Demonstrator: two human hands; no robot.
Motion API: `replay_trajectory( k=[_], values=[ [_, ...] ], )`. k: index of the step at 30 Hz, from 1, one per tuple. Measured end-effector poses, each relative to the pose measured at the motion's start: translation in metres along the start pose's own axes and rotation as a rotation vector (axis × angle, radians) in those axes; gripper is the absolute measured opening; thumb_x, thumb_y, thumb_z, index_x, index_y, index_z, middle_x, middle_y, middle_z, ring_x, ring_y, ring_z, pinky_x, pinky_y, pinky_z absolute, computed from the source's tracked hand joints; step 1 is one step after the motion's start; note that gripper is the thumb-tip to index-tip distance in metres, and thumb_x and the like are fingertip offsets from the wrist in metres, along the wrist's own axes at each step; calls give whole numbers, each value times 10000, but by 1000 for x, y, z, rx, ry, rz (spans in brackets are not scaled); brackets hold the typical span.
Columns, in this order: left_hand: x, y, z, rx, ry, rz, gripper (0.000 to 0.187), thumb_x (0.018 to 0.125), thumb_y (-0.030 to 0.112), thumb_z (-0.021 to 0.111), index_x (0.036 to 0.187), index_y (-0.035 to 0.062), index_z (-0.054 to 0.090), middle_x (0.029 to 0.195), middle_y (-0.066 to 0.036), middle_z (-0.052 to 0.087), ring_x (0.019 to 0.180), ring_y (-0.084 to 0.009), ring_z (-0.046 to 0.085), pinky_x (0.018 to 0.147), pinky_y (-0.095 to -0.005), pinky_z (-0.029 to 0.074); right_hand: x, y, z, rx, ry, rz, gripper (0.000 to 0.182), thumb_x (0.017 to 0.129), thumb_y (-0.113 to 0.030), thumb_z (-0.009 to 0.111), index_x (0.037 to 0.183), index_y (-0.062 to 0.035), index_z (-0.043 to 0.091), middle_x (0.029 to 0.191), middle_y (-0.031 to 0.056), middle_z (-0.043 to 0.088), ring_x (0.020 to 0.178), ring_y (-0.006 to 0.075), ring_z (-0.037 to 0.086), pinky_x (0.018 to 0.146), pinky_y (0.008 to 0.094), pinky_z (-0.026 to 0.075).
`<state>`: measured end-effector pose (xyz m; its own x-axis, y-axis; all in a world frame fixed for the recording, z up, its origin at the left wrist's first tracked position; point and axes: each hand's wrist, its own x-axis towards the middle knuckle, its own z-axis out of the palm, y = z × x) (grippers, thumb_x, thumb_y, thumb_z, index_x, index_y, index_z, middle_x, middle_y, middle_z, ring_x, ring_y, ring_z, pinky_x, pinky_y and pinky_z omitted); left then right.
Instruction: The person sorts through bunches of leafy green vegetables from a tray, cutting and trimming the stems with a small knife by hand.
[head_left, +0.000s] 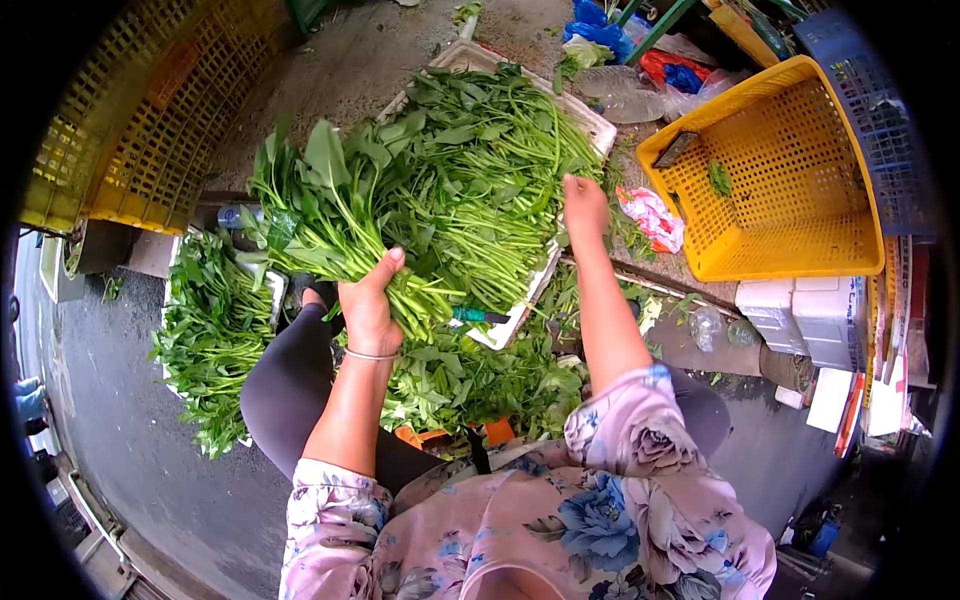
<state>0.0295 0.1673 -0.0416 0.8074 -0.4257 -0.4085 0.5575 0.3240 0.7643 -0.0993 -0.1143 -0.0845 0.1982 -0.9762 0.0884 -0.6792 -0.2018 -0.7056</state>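
Note:
My left hand (pixel 370 308) is closed round a bunch of water spinach (pixel 335 215), leaves pointing up and left, cut stems toward the right. Beneath and beyond it, a white foam tray (pixel 598 128) is heaped with more water spinach (pixel 480 180). At the tray's right edge, beside the stem ends, is my right hand (pixel 586 212) with its fingers curled together; whatever they pinch, if anything, is too small to make out. A green and black handle (pixel 480 315) pokes out below the bunch, near the tray's front corner.
A second pile of greens (pixel 220 335) lies at left, and loose leaves (pixel 480 385) cover the area between my knees. Yellow crates stand at right (pixel 790 200) and upper left (pixel 160 130). Plastic bottles (pixel 630 100), a pink-and-white bag (pixel 652 215) and white boxes (pixel 830 315) are at right.

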Motion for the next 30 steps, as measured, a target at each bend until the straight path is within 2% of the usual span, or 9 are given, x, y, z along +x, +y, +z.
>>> replay_trajectory(
  k=[1, 3, 6, 7, 8, 10, 11, 21, 30],
  values=[
    [1, 1, 2, -4, 10, -16, 123, 749, 40, 630, 811, 32, 524, 687, -46, 559, 594, -156, 549, 534, -279, 468, 15, -6, 7, 5, 4, -2, 410, 722, -403, 640, 903, -36, 624, 865, 150, 626, 817, 324, 589, 713, 405, 447],
    [-1, 6, 9, -8, -1, -31, 119, 751, 38, 626, 813, 27, 525, 686, -50, 558, 604, -161, 555, 539, -282, 472, 37, -12, 19, -288, -250, 149, 334, 709, -356, 651, 823, -42, 644, 843, 142, 632, 795, 326, 594, 694, 408, 453],
    [-2, 11, 13, -7, -5, -74, 106, 758, 34, 613, 819, 17, 529, 695, -64, 559, 632, -176, 572, 549, -293, 484, 46, 6, 37, -201, -170, 77, 308, 697, -339, 658, 736, -34, 645, 820, 131, 637, 752, 318, 603, 691, 407, 457],
    [0, 9, 12, -8, -13, -65, 103, 760, 33, 609, 821, 15, 528, 703, -66, 560, 636, -179, 573, 548, -297, 485, 47, 12, 46, 78, -181, 213, 244, 700, -279, 678, 754, -46, 633, 760, 100, 633, 639, 219, 596, 557, 342, 454],
    [0, 7, 12, -9, -22, -58, 100, 763, 32, 605, 823, 12, 528, 712, -67, 562, 640, -182, 575, 548, -300, 486, 48, 20, 48, 77, -180, 212, 244, 700, -279, 678, 754, -46, 633, 760, 100, 633, 639, 219, 596, 557, 342, 454],
    [-1, 7, 13, 0, -31, -69, 103, 764, 31, 603, 829, 11, 527, 729, -69, 563, 651, -189, 580, 555, -305, 492, 21, -2, 27, 766, -273, 459, 167, 712, -175, 688, 803, -63, 603, 678, 41, 592, 551, 95, 525, 435, 233, 373],
    [-3, 8, 15, -15, -35, -93, 105, 764, 33, 605, 829, 11, 526, 731, -69, 563, 655, -192, 582, 559, -307, 494, 3, -18, 14, 922, -282, 503, 182, 722, -95, 681, 849, -73, 552, 660, -8, 548, 516, 32, 452, 389, 171, 284],
    [-9, 2, 16, -133, -62, -316, 139, 773, 94, 618, 837, -12, 555, 808, -104, 597, 784, -220, 606, 656, -331, 503, -139, -43, -11, 1078, -518, 351, 158, 736, -51, 671, 806, -56, 529, 753, 35, 612, 632, 70, 547, 465, 176, 363],
    [-3, -2, 6, -145, -18, -227, 148, 786, 98, 598, 877, -6, 543, 811, -103, 604, 730, -213, 596, 626, -340, 503, -133, -48, -8, 1012, -581, 274, 161, 744, -58, 665, 821, -51, 523, 751, 40, 614, 633, 80, 555, 489, 176, 363]
  ],
)
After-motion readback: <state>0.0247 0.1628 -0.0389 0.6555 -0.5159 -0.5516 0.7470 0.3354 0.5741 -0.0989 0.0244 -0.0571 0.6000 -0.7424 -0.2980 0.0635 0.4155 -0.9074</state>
